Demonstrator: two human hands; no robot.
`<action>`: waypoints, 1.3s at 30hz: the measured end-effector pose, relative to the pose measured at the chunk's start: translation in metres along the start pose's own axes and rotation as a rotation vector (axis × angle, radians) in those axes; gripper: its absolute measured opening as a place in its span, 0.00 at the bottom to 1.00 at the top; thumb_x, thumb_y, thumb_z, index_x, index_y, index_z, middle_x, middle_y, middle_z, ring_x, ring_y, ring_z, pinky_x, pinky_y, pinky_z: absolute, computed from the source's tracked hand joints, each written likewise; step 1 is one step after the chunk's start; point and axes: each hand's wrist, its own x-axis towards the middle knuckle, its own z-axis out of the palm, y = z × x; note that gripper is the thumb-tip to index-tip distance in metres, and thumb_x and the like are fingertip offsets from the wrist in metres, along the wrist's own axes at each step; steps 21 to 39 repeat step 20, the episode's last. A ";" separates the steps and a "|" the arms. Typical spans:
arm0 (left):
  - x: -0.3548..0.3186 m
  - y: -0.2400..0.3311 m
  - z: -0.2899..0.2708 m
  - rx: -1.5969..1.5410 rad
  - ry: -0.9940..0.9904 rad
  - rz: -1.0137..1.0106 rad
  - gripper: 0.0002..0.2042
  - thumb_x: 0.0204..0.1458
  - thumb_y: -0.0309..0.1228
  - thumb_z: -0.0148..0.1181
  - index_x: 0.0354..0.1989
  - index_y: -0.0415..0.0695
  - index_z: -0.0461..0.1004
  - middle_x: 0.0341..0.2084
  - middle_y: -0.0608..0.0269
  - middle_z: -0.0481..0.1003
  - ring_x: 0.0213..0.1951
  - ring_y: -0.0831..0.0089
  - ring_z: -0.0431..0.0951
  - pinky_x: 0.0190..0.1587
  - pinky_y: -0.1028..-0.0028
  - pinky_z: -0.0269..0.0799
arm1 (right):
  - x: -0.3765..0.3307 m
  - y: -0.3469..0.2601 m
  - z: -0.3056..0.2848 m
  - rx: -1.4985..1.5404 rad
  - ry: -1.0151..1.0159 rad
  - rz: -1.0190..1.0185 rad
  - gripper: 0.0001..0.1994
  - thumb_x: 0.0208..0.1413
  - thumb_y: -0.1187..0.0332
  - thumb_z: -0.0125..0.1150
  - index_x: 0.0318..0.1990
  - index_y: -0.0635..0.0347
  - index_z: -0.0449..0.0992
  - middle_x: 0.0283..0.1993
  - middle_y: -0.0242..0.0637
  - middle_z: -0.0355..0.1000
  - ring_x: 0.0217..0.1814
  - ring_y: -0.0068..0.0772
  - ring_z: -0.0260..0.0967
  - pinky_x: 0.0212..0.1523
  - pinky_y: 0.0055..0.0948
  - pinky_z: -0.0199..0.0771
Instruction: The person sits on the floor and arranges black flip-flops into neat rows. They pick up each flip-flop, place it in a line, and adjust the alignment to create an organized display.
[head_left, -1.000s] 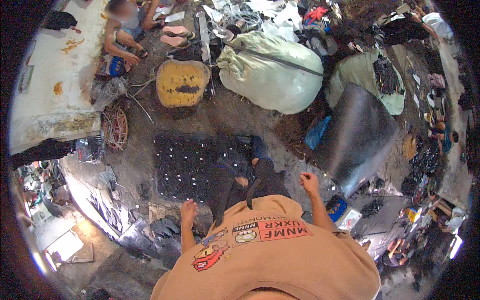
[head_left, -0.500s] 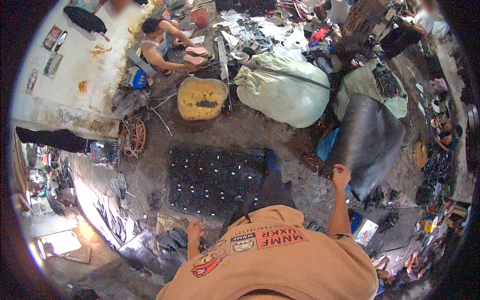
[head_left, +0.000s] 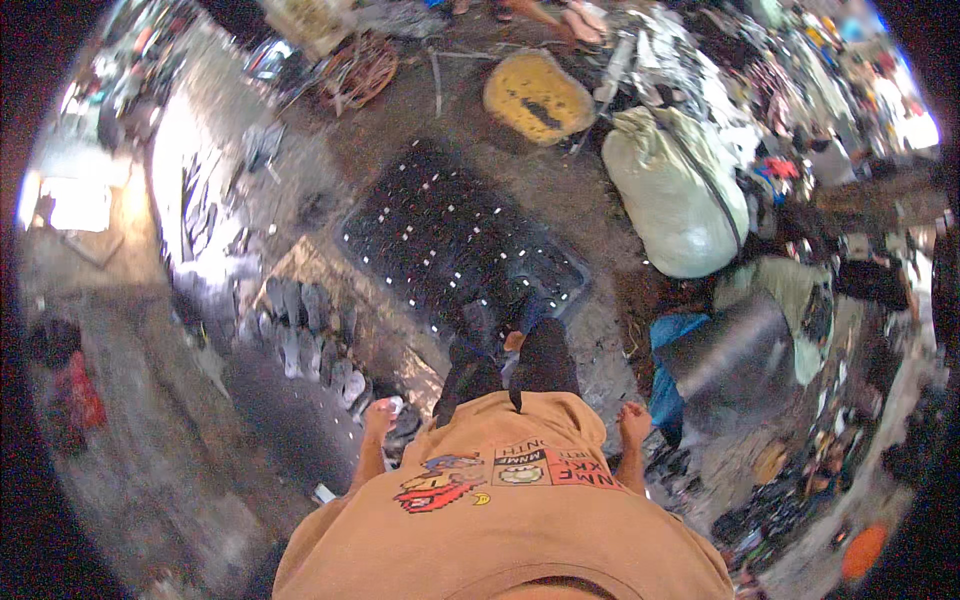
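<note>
My left hand [head_left: 381, 415] hangs beside my body with its fingers curled. A small pale spot shows at its fingertips, too blurred to name. Just beyond it, dark shoe-sole-like pieces [head_left: 310, 345] lie in rows. On my other side, my right hand [head_left: 633, 422] is closed, and nothing shows in it. The nearest things to it are a blue sheet [head_left: 668, 375] and a dark, shiny, curved sheet [head_left: 735, 360]. Around my feet lies a black mat [head_left: 430, 215] dotted with small white pieces.
A large pale green sack [head_left: 680, 200] stands right of the mat, with a yellow block-like seat [head_left: 540, 98] farther off. Another green sack [head_left: 785, 290] sits beside the dark sheet. A round basket [head_left: 365, 72] is at the far left. White scraps [head_left: 665, 50] litter the back.
The view has swung left, so the mat and sacks appear turned and shifted. My right hand has come down from near the dark sheet to my side. My left hand's fingers have curled in.
</note>
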 end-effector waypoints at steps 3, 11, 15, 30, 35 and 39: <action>-0.004 -0.032 -0.006 -0.406 -0.129 -0.159 0.20 0.60 0.36 0.64 0.60 0.50 0.75 0.38 0.62 0.80 0.30 0.69 0.78 0.29 0.67 0.75 | 0.033 -0.042 0.001 -0.222 -0.062 -0.116 0.05 0.60 0.71 0.65 0.36 0.64 0.83 0.24 0.33 0.77 0.25 0.25 0.74 0.25 0.32 0.74; -0.055 -0.027 0.026 -0.323 -0.026 -0.047 0.21 0.60 0.29 0.67 0.62 0.47 0.73 0.41 0.63 0.81 0.34 0.76 0.79 0.33 0.71 0.75 | 0.138 -0.325 0.022 -0.175 -0.056 -0.624 0.11 0.68 0.66 0.64 0.43 0.67 0.84 0.32 0.29 0.78 0.31 0.19 0.71 0.34 0.23 0.76; -0.063 -0.033 0.010 -0.375 -0.009 -0.142 0.19 0.60 0.29 0.65 0.61 0.46 0.75 0.42 0.66 0.81 0.40 0.74 0.81 0.40 0.68 0.78 | 0.085 -0.443 0.039 -0.257 -0.022 -0.701 0.14 0.67 0.67 0.67 0.54 0.66 0.84 0.46 0.35 0.82 0.44 0.23 0.76 0.51 0.28 0.80; -0.062 -0.103 -0.028 -0.324 0.085 -0.184 0.19 0.63 0.33 0.63 0.62 0.45 0.74 0.42 0.61 0.81 0.44 0.67 0.83 0.41 0.65 0.80 | -0.010 -0.556 -0.006 -0.451 0.204 -1.217 0.15 0.69 0.68 0.63 0.58 0.64 0.82 0.55 0.40 0.81 0.58 0.33 0.76 0.62 0.31 0.75; -0.062 -0.103 -0.028 -0.324 0.085 -0.184 0.19 0.63 0.33 0.63 0.62 0.45 0.74 0.42 0.61 0.81 0.44 0.67 0.83 0.41 0.65 0.80 | -0.010 -0.556 -0.006 -0.451 0.204 -1.217 0.15 0.69 0.68 0.63 0.58 0.64 0.82 0.55 0.40 0.81 0.58 0.33 0.76 0.62 0.31 0.75; -0.062 -0.103 -0.028 -0.324 0.085 -0.184 0.19 0.63 0.33 0.63 0.62 0.45 0.74 0.42 0.61 0.81 0.44 0.67 0.83 0.41 0.65 0.80 | -0.010 -0.556 -0.006 -0.451 0.204 -1.217 0.15 0.69 0.68 0.63 0.58 0.64 0.82 0.55 0.40 0.81 0.58 0.33 0.76 0.62 0.31 0.75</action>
